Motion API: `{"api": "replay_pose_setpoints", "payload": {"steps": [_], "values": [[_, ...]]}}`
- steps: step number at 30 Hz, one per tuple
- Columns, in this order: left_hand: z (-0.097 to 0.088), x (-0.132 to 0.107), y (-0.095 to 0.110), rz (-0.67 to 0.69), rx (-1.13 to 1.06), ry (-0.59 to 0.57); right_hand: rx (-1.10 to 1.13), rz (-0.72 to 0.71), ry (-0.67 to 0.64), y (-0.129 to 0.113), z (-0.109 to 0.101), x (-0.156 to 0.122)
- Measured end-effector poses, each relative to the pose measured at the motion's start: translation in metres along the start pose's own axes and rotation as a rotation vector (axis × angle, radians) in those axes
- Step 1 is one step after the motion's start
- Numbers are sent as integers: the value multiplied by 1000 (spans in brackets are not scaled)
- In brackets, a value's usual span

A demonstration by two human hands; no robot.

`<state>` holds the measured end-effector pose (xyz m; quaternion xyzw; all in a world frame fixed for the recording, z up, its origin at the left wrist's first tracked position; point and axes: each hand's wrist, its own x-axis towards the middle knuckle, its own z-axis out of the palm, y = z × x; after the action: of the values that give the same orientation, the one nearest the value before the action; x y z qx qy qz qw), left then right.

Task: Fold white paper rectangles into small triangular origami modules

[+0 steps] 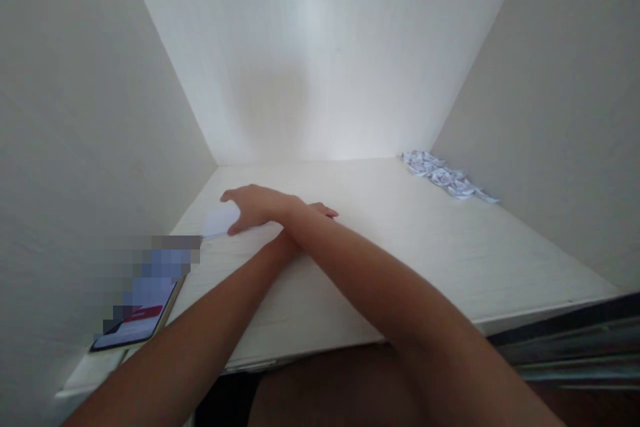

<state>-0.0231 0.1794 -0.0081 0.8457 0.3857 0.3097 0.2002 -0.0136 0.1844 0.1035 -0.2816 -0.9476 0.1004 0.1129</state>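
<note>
My forearms cross over a white shelf surface [400,267], the right one on top. At the left, my right hand [255,203] lies over a flat piece of white paper [220,220]. Its thumb and fingers reach around the paper's near and far edges, and part of the paper is covered by the palm. To the right, my left hand [326,209] rests low on the surface, mostly hidden behind the right wrist. Only its outstretched fingertips show, and whether they touch the paper cannot be seen.
A phone [145,320] with a lit screen, partly blurred out, leans along the left wall. A tangled heap of thin white strips [445,177] lies by the right wall. Walls stand left, right and behind; the shelf's front edge [550,310] runs near my body.
</note>
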Motion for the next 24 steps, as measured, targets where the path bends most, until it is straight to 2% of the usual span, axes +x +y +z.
{"api": "replay_pose_setpoints", "payload": {"steps": [3, 7, 13, 24], "values": [[-3, 2, -4, 6, 22, -66, 6, 16, -81, -5, 24, 22], [-5, 4, 1, 11, 54, -30, -19, 14, -82, 2, 40, 22], [-5, 3, 7, 21, 79, 33, -51, 13, -73, 4, 39, 20], [-6, -1, 4, 60, 55, 68, -68, 3, -62, 1, 37, 22]]}}
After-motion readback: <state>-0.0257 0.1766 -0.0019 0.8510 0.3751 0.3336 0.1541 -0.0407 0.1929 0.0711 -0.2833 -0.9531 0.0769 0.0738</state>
